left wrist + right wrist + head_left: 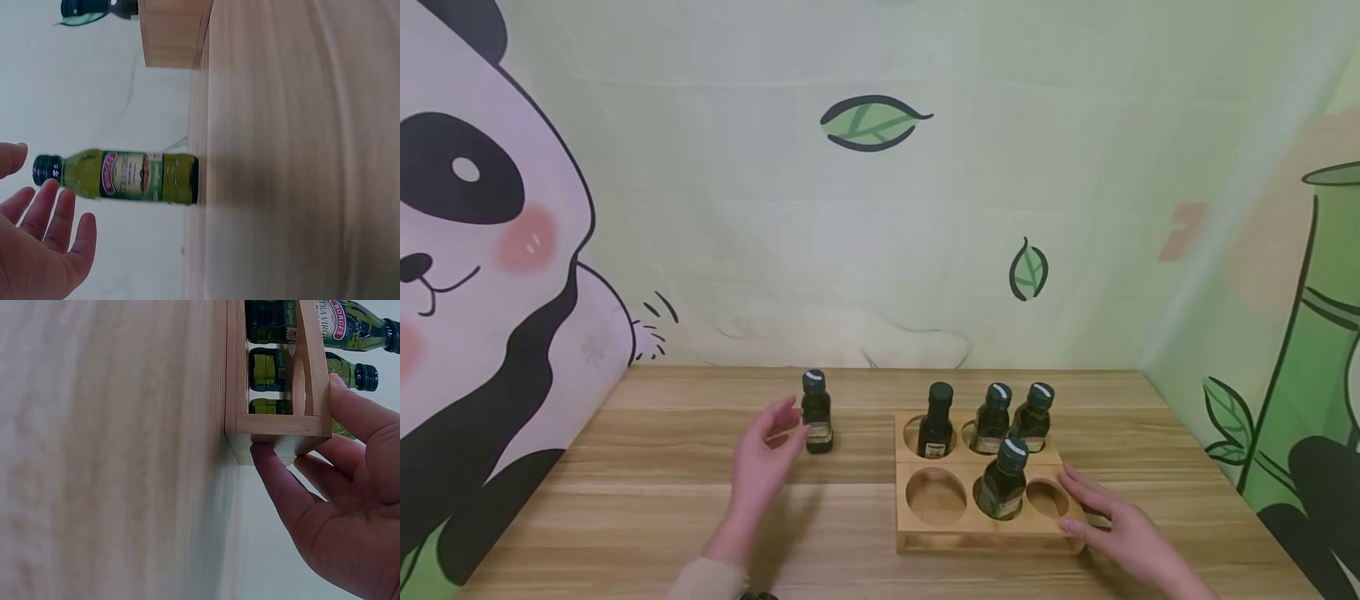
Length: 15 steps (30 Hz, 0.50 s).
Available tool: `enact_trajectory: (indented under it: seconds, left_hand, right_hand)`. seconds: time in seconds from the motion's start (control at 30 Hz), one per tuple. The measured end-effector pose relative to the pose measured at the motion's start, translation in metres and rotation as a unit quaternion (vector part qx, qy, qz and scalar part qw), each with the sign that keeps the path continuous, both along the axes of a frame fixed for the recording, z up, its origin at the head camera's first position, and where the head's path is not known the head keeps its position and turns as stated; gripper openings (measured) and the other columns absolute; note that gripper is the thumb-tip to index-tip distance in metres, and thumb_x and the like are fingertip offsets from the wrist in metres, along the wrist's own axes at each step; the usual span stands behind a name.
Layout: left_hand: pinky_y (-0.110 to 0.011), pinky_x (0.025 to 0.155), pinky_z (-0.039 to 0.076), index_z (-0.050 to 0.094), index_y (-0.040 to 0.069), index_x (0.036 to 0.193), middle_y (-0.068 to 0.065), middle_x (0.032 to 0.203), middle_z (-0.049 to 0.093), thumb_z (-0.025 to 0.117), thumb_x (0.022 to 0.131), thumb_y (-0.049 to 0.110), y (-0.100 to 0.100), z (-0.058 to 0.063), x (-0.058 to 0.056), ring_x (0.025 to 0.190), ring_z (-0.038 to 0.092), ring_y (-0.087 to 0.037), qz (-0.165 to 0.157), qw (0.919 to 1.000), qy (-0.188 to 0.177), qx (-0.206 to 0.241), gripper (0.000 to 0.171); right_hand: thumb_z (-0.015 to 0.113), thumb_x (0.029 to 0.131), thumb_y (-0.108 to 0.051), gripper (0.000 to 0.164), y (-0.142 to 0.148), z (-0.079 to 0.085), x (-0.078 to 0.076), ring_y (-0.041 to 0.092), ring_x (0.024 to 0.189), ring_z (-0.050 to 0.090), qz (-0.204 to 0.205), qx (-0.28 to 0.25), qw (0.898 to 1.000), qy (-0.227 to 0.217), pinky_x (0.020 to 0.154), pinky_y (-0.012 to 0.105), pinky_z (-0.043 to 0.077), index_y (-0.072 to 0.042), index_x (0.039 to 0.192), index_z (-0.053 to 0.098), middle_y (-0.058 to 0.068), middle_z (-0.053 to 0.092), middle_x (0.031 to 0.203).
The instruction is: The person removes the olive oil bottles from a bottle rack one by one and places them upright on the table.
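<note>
My left hand is beside a small green glass olive oil bottle with a dark cap, standing upright on the table. In the left wrist view its loosely spread fingers are around the level of the cap, with the thumb on the cap's other side. My right hand holds the right end of a wooden bottle rack, thumb on the top edge and fingers against the end. Several bottles stand in the rack's round holes, among them a front-middle olive oil bottle and a longer-necked dark bottle at back left.
The rack stands on a wood-grain table, right of the lone bottle. Two front holes, a large left one and a smaller right one, show bare wood. A backdrop with a printed panda and leaves rises behind the table.
</note>
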State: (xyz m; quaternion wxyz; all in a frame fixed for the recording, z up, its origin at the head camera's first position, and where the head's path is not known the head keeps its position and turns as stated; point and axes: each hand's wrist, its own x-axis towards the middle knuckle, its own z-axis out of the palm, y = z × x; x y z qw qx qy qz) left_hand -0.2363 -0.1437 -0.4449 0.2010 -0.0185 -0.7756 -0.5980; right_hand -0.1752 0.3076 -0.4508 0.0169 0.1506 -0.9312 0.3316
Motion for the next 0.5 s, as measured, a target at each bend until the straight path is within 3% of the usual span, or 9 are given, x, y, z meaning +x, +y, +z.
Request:
enact_trajectory:
  seconds: [0.5]
  left_hand:
    - [-0.051,0.092,0.051,0.060,0.000,0.129,-0.017,0.114,0.069,0.077,0.083,-0.002,0.033,0.000,0.019,0.106,0.065,-0.032,-0.058,0.9980,0.023,-0.012,0.050]
  right_hand:
    - [0.069,0.093,-0.034,0.064,-0.001,0.000,-0.001,0.046,0.132,0.041,-0.004,0.011,1.000,-0.016,0.100,0.059,0.041,0.001,0.143,0.049,0.022,0.038,0.151]
